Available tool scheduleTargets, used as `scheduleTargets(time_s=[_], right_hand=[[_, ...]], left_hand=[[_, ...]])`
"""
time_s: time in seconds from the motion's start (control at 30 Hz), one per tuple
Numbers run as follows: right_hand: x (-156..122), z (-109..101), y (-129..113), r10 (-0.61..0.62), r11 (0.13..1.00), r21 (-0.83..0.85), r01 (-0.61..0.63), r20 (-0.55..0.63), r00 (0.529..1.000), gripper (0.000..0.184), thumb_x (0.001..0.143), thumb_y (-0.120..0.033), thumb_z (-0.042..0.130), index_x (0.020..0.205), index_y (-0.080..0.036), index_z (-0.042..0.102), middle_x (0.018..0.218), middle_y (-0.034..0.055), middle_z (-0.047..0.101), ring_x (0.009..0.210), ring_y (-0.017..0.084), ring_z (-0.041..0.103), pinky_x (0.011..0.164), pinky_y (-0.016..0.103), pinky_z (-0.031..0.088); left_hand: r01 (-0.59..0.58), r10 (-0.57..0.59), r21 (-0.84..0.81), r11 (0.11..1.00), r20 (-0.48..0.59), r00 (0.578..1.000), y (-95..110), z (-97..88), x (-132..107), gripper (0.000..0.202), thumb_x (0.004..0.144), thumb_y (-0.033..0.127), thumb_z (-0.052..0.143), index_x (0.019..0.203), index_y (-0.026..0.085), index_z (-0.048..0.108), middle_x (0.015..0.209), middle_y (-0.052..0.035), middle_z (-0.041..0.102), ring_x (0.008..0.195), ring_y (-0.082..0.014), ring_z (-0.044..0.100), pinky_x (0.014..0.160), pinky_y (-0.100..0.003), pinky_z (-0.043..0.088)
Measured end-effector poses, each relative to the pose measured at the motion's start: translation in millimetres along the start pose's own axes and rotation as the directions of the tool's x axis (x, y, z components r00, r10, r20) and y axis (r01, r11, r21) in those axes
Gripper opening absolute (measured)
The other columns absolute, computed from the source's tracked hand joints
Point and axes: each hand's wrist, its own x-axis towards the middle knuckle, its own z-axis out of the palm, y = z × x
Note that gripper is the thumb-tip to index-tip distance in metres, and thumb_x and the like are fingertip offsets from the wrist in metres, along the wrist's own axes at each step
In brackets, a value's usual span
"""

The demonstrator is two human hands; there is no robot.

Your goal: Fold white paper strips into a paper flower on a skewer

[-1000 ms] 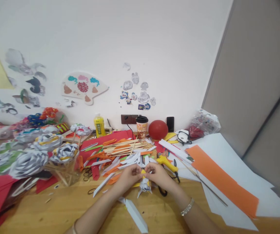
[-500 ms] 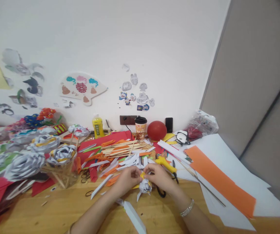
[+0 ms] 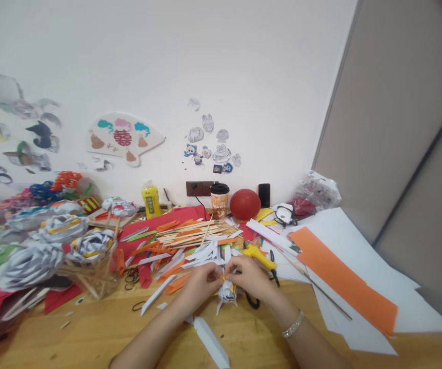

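Between my two hands is a small white and yellow folded-paper flower point(image 3: 227, 293), low over the wooden table. My left hand point(image 3: 202, 281) pinches its upper edge from the left, at a yellow strip. From the right, my right hand point(image 3: 247, 277) pinches the same edge, its fingertips nearly meeting the left ones. The fingers partly cover the flower's top. Just beyond the hands lies a heap of white folded paper strips point(image 3: 205, 254). A yellow glue gun point(image 3: 258, 255) rests right of my right hand.
Finished paper flowers point(image 3: 32, 264) and a clear stick holder point(image 3: 98, 279) crowd the left. Wooden sticks point(image 3: 186, 234), a lidded cup point(image 3: 219, 201), a yellow bottle point(image 3: 151, 200) and a red balloon point(image 3: 245, 205) stand or lie behind. Orange paper point(image 3: 347, 282) covers white sheets at right.
Both hands stay on the paper flower, with the fingertips shifting slightly at its yellow edge. The whole view has shifted a little, so things appear slightly further left.
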Motion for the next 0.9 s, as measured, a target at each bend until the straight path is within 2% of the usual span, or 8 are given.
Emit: scheduleTargets(time_s=[0.23,0.37,0.47,0.6,0.77,0.9], right_hand=[[-1,-2,-1,-0.022,0.997,-0.078,0.023,0.002,1.000,0.014,0.066,-0.009,0.058,0.069,-0.020,0.065,0.071,-0.0007,0.063,0.074,0.016,0.056,0.066,0.024,0.039],[-1,-5,-3,-0.008,0.997,0.071,0.008,-0.004,1.000,0.011,0.069,-0.011,0.057,0.073,-0.019,0.064,0.073,-0.0007,0.063,0.074,0.015,0.057,0.068,0.024,0.041],[-1,-4,-3,-0.016,0.984,0.177,0.015,0.002,1.000,0.008,0.070,-0.014,0.059,0.074,-0.018,0.064,0.076,-0.0004,0.063,0.077,0.015,0.058,0.071,0.025,0.042],[-2,-3,-4,-0.049,0.989,0.141,0.046,0.022,0.999,0.012,0.068,-0.013,0.062,0.076,-0.020,0.067,0.078,-0.0002,0.061,0.079,0.016,0.057,0.072,0.025,0.042],[-2,-3,-6,-0.095,0.995,0.032,0.094,0.021,0.995,0.011,0.069,-0.011,0.062,0.074,-0.020,0.065,0.074,-0.0009,0.059,0.077,0.015,0.054,0.071,0.025,0.040],[-3,-3,-7,-0.176,0.984,-0.033,0.178,0.036,0.984,0.010,0.072,-0.011,0.061,0.074,-0.020,0.063,0.072,-0.0013,0.057,0.077,0.015,0.052,0.070,0.025,0.039]], left_hand=[[-0.057,0.057,0.019,0.998,-0.019,0.998,-2,1.5,-2,0.010,0.068,0.023,0.053,0.062,0.016,0.058,0.059,0.0016,0.058,0.057,-0.0130,0.050,0.055,-0.022,0.038],[0.055,-0.041,-0.285,0.957,0.054,0.998,3,-8.3,2,0.029,0.075,0.041,0.050,0.081,0.015,0.060,0.073,-0.0021,0.061,0.070,-0.0160,0.055,0.065,-0.025,0.043],[0.147,-0.093,-0.405,0.902,0.152,0.984,2,-14.2,5,0.036,0.068,0.048,0.058,0.079,0.014,0.062,0.069,-0.0018,0.061,0.066,-0.0157,0.055,0.063,-0.026,0.042],[0.165,-0.109,-0.390,0.906,0.161,0.981,-2,-15.6,6,0.034,0.058,0.045,0.069,0.064,0.013,0.059,0.056,0.0014,0.055,0.053,-0.0113,0.049,0.053,-0.023,0.037],[0.160,-0.130,-0.372,0.914,0.105,0.986,2,-13.7,3,0.030,0.061,0.042,0.067,0.063,0.014,0.057,0.056,0.0014,0.055,0.054,-0.0119,0.050,0.053,-0.023,0.038],[0.172,-0.151,-0.358,0.918,0.086,0.985,5,-12.0,3,0.028,0.059,0.039,0.067,0.062,0.014,0.056,0.053,0.0026,0.053,0.053,-0.0117,0.049,0.052,-0.023,0.037]])
